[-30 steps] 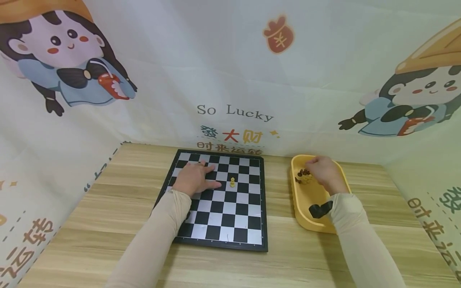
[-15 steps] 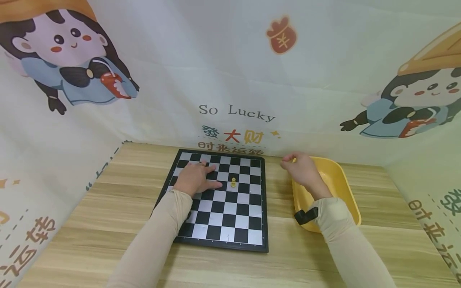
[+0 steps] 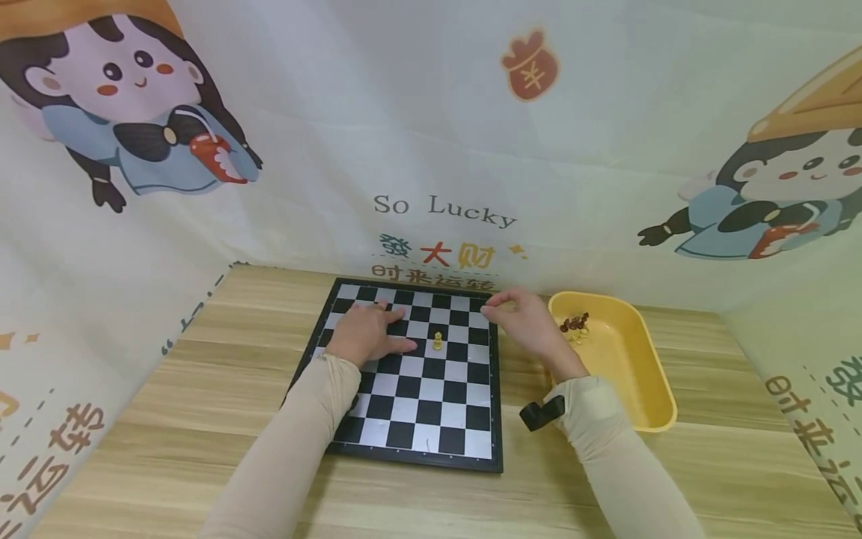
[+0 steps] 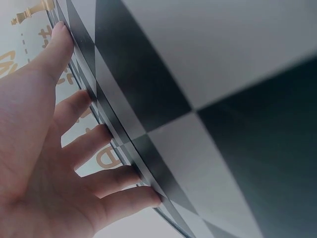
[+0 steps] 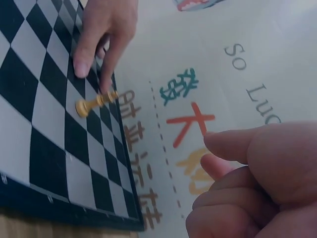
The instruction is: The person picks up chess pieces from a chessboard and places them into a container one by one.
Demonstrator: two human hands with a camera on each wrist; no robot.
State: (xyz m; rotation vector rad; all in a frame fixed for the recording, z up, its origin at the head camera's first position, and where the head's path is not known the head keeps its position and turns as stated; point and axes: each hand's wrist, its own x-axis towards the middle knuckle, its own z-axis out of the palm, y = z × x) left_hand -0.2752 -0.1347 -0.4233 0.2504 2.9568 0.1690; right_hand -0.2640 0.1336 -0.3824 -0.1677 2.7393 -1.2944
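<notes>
My left hand [image 3: 367,333] rests on the black-and-white chessboard [image 3: 431,410], fingers spread and fingertips on its surface. Just right of its thumb stands one pale yellow chess piece [image 3: 438,341], upright, with a tall tiered shape in the right wrist view. My right hand [image 3: 525,322] is over the board's far right corner, thumb and index fingertips close together and the other fingers curled in the right wrist view. No piece shows between those fingertips, and I cannot tell whether they hold one.
A yellow tray [image 3: 616,367] stands right of the board, with several dark red and pale yellow chess pieces [image 3: 575,323] at its far left end. Behind the wooden table [image 3: 222,359] hangs a printed white cloth [image 3: 337,135]. A black wrist camera [image 3: 542,412] sits by my right cuff.
My right hand has left the tray and moved left to the board's far right corner, uncovering the pieces in the tray. My left hand and the standing piece keep their places on the board.
</notes>
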